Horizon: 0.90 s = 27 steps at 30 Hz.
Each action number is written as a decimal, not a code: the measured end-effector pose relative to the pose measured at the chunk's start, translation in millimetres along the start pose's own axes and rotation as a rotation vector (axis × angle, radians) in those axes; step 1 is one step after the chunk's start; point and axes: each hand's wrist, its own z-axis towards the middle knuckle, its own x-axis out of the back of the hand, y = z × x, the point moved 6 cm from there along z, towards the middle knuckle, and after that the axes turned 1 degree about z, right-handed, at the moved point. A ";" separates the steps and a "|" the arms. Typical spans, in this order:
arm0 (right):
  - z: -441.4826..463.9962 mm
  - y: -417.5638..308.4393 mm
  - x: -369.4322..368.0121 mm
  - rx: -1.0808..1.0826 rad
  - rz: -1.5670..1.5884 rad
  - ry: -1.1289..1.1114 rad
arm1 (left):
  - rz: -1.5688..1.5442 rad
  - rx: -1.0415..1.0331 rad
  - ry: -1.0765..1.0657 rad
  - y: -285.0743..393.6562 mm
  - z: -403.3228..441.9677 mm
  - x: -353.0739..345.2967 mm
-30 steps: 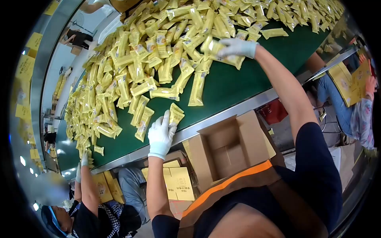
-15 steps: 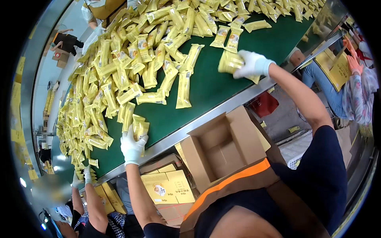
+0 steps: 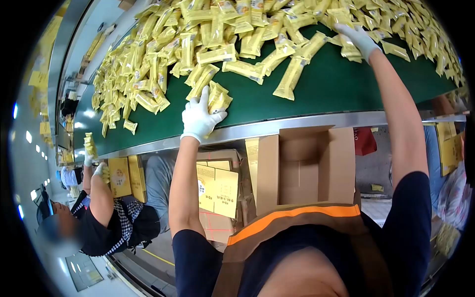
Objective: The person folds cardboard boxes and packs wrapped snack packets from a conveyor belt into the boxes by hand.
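Left hand (image 3: pixel 200 117): small packet bunch (image 3: pixel 219 99) lies at the fingers, just beyond the thumb and to its right, on the green belt (image 3: pixel 252 106); this hand is far nearer to it than the right hand (image 3: pixel 358 40). Bunch's long axis foreshortened, unclear. Index and thumb parted around it; pinch cannot be told. Right hand: fingers extended over other packets (image 3: pixel 350 51), grip hidden. Wrappers glossy yellow, ends flat, printing pale, small.
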 end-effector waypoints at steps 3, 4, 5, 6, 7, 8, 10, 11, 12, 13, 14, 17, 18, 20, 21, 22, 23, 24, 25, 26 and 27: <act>-50.6 -24.0 14.2 0.126 -0.669 -0.121 | -0.163 0.028 -0.019 -5.9 -4.7 0.5; -78.2 -20.7 17.4 0.153 -0.966 0.017 | -0.151 0.036 -0.057 -4.4 -5.9 6.8; -94.5 -4.3 17.2 0.155 -1.057 -0.085 | -0.227 0.035 -0.097 -8.6 -5.6 3.2; -108.9 15.5 16.6 0.092 -1.077 -0.145 | -0.305 0.032 -0.135 -15.5 -0.9 1.1; -118.8 20.6 18.1 0.223 -0.967 -0.061 | -0.383 0.024 -0.166 -20.9 6.5 0.5; -120.0 26.0 21.5 0.206 -0.975 -0.075 | -0.439 -0.026 -0.081 -22.2 15.4 6.2; -121.5 27.3 20.3 0.183 -0.964 -0.097 | -0.591 -0.055 0.009 -30.1 38.3 13.5; -119.9 28.7 19.9 0.181 -0.953 -0.102 | -0.695 -0.033 0.016 -35.6 54.0 14.1; -119.5 28.8 21.4 0.183 -0.945 -0.102 | -0.683 -0.026 -0.037 -39.7 70.0 7.2; -120.6 28.2 23.1 0.195 -0.934 -0.116 | -0.692 -0.051 -0.079 -38.3 78.5 -1.5; -121.1 27.4 24.4 0.207 -0.920 -0.125 | -0.700 -0.076 -0.120 -36.5 86.8 -9.7; -137.0 11.1 19.0 0.310 -0.985 -0.127 | -0.156 -0.076 -0.044 -4.4 60.5 17.6; -150.8 0.9 10.9 0.411 -1.057 -0.116 | -0.063 -0.109 0.048 10.8 45.3 16.3; -166.4 -5.5 -10.5 0.546 -1.020 -0.109 | -0.175 -0.008 0.077 17.6 36.8 10.2; -166.7 2.8 -24.1 0.584 -1.006 -0.109 | -0.226 0.030 0.142 18.6 36.9 9.8; -170.7 3.9 -33.5 0.605 -1.003 -0.106 | -0.169 0.057 0.135 17.5 39.2 6.8; -174.1 0.2 -38.6 0.629 -1.000 -0.104 | -0.066 0.099 0.067 13.1 45.7 2.5; -173.6 -1.5 -38.3 0.582 -1.043 -0.171 | -0.093 0.108 -0.069 11.6 50.8 1.7; -172.8 -0.3 -38.6 0.567 -1.043 -0.201 | -0.115 0.114 -0.209 11.1 52.6 4.5; -170.5 2.6 -38.6 0.545 -1.040 -0.227 | -0.109 0.110 -0.268 12.4 53.4 7.4; -171.1 2.5 -38.0 0.518 -1.038 -0.252 | -0.090 0.115 -0.236 15.7 51.2 9.9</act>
